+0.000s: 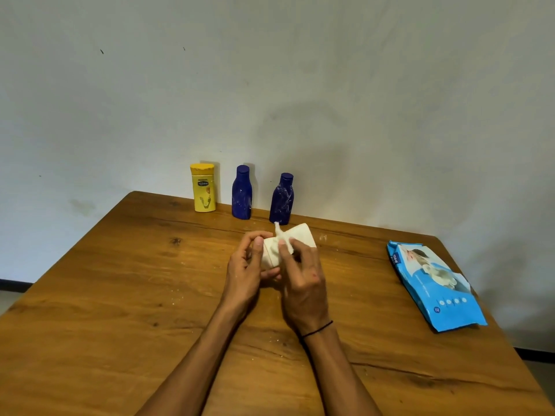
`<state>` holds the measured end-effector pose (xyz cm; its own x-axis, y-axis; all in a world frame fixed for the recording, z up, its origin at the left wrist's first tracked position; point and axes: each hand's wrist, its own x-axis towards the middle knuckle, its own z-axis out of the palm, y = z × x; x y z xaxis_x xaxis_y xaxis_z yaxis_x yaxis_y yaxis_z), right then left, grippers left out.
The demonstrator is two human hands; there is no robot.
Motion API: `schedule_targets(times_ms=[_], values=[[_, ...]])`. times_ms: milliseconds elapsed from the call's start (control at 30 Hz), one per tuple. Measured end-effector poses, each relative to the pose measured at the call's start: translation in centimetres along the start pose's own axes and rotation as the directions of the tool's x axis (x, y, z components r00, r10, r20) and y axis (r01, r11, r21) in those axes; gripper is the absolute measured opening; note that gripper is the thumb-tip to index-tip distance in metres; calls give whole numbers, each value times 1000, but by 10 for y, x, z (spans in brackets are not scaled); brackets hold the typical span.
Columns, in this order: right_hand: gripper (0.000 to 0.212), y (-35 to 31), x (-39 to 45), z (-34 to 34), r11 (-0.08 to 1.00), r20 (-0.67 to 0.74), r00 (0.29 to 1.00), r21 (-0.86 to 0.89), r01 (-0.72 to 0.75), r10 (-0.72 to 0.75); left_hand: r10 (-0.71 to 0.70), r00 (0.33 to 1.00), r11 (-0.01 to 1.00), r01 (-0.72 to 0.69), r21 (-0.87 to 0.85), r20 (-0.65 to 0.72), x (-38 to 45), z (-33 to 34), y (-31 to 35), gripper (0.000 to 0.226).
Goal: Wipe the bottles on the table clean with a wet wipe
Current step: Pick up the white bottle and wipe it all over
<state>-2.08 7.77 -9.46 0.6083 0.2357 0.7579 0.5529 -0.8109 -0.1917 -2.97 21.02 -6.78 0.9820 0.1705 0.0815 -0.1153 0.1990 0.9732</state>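
Over the middle of the wooden table (120,295) I hold a cream-white bottle (304,235) tipped on its side. My left hand (243,274) grips its near left end. My right hand (303,286) pinches a white wet wipe (280,235) against the bottle's top; a twisted corner of the wipe sticks up. Most of the bottle is hidden behind my fingers. At the far edge stand a yellow bottle (204,190) and two dark blue bottles (241,193) (281,199), both blue ones streaked with white smears.
A blue pack of wet wipes (435,286) lies flat near the table's right edge, its flap torn open. A pale wall rises right behind the row of bottles. White specks dot the tabletop around my hands.
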Motion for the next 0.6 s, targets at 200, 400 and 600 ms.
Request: schedule_targets(times_ms=[200, 400, 600], values=[[59, 13, 2, -3, 971, -133, 962, 52, -232, 237, -18, 998, 1000, 17, 21, 64, -2, -1, -2, 25], [59, -1, -1, 2, 998, 17, 998, 13, 59, -59, -76, 997, 995, 74, -67, -18, 1, 0, -2, 26], [58, 17, 1, -5, 985, -84, 984, -55, -163, 158, -120, 993, 989, 120, -89, 1, 0, -2, -4, 24]])
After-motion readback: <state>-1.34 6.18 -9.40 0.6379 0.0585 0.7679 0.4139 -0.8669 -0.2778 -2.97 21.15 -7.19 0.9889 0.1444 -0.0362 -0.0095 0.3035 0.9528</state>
